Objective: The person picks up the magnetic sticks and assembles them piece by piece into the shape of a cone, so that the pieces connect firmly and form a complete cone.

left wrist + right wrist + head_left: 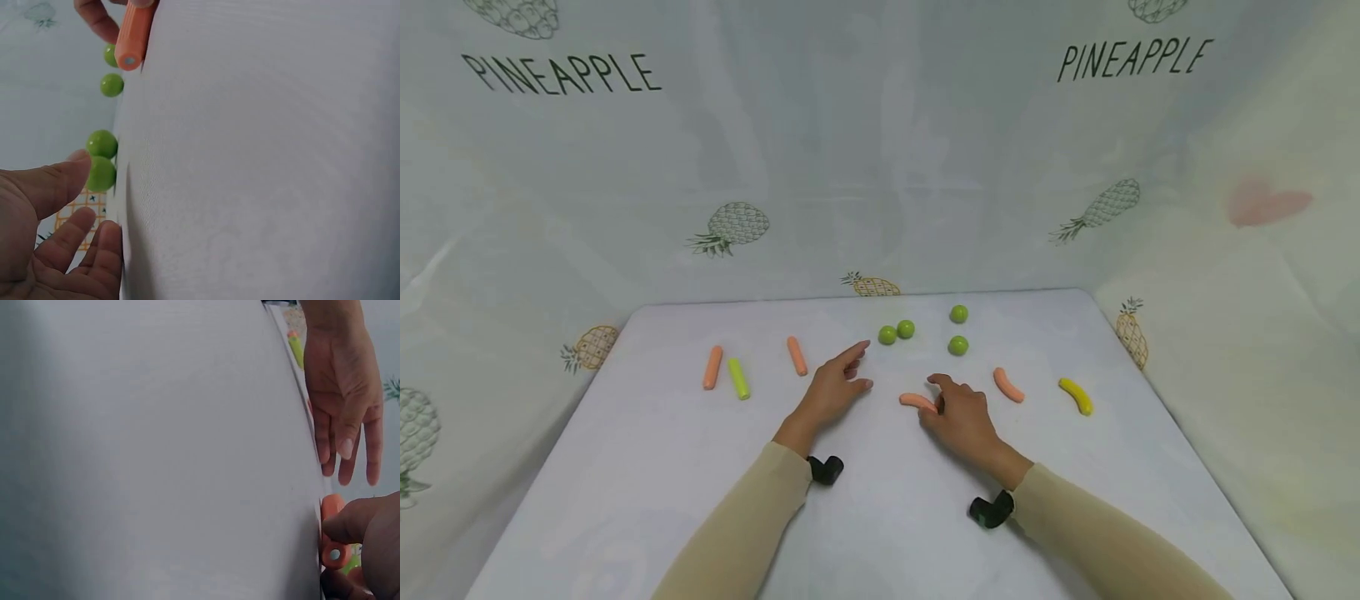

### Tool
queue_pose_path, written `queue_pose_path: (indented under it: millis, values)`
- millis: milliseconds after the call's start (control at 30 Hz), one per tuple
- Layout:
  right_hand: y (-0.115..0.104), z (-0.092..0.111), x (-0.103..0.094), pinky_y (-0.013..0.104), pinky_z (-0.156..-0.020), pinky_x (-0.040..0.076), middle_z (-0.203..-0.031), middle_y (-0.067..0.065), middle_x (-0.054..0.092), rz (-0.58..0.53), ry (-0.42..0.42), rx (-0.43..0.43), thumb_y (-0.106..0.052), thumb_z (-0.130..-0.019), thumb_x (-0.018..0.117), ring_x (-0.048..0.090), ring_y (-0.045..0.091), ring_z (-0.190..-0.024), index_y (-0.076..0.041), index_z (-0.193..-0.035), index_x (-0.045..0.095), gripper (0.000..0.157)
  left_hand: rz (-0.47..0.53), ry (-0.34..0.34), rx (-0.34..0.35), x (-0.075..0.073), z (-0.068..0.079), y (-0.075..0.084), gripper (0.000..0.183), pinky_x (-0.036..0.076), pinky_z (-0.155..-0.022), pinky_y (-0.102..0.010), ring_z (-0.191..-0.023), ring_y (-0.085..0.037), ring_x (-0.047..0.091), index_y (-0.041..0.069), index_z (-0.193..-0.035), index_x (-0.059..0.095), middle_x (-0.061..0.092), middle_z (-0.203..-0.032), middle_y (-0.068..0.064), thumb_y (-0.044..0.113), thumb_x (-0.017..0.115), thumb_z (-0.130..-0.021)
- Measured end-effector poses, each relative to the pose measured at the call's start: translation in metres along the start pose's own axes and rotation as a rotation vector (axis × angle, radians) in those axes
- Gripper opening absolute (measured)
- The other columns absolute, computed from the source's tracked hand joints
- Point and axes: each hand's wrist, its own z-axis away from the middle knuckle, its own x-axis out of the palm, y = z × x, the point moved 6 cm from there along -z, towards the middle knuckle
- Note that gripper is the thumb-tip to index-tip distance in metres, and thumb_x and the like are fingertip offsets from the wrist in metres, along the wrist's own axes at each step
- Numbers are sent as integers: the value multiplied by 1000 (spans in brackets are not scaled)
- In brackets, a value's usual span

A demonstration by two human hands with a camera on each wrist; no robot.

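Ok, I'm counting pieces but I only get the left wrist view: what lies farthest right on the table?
Observer: A yellow stick, out past the right hand.
Operator: And to the left of the left hand?
Observer: Two orange sticks, with a green stick between them.

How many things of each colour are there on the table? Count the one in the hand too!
Orange pieces: 4, with one pinched in the right hand
Green balls: 4
Yellow-green stick: 1
Yellow curved piece: 1
Total: 10
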Motion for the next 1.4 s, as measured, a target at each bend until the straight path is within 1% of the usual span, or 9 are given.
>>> queue_pose_path:
  millis: [167,300,467,633,767,867,1067,1267,1400]
  values:
    - [-1,6,-2,58,-96,46,-72,-9,62,39,-29,8,-33,-92,80,56,13,-72,-6,-133,64,51,12,-1,3,0,-2,1,71,49,-113,-45,-132,-25,62,34,-158,49,58,-155,-5,14,77,-96]
    - [-2,10,-2,55,-101,45,-76,-12,62,-24,-79,-2,-30,-91,80,55,10,-73,-8,-135,63,52,19,-7,10,1,-4,2,71,48,-113,-45,-132,-26,62,32,-159,48,58,-155,-6,13,77,-97]
    - [-1,6,-3,48,-99,45,-85,-16,63,-101,-163,-62,-27,-93,78,57,7,-80,-10,-143,60,56,25,-9,16,1,-9,2,71,49,-113,-44,-132,-27,62,31,-159,48,58,-154,-7,11,77,-97]
    - [0,0,-4,45,-95,37,-103,-13,64,-142,-248,-130,-29,-94,81,54,11,-95,-11,-152,54,67,34,-25,27,2,-15,5,72,49,-114,-43,-132,-26,62,30,-160,46,57,-154,-7,12,76,-97]
    - [0,-3,-3,43,-93,35,-109,-10,65,-155,-291,-158,-35,-92,84,54,12,-100,-15,-154,56,71,56,-34,39,5,-22,7,72,49,-113,-43,-131,-27,62,28,-161,46,59,-151,-10,14,77,-97]
    - [0,-3,0,40,-92,35,-111,-10,66,-152,-305,-166,-37,-91,84,55,11,-100,-18,-151,59,68,74,-28,49,7,-30,9,73,49,-112,-44,-131,-28,61,26,-160,47,59,-150,-11,15,78,-96]
    - [0,-2,2,40,-92,35,-116,-10,68,-141,-300,-196,-40,-92,83,56,10,-103,-23,-148,62,62,40,18,41,12,-54,12,71,51,-108,-45,-128,-26,59,25,-159,49,58,-151,-8,19,80,-96]
    - [-1,1,1,39,-91,34,-117,-11,68,-142,-309,-191,-38,-92,83,56,11,-105,-24,-148,63,61,-26,13,27,17,-70,15,69,49,-99,-42,-119,-24,55,25,-159,49,57,-150,-7,25,80,-97]
    - [0,1,-1,39,-91,34,-117,-10,68,-134,-311,-189,-37,-92,83,57,11,-106,-25,-148,62,61,-93,11,44,20,-77,18,65,47,-92,-41,-110,-25,54,23,-157,52,59,-142,-11,28,79,-97]
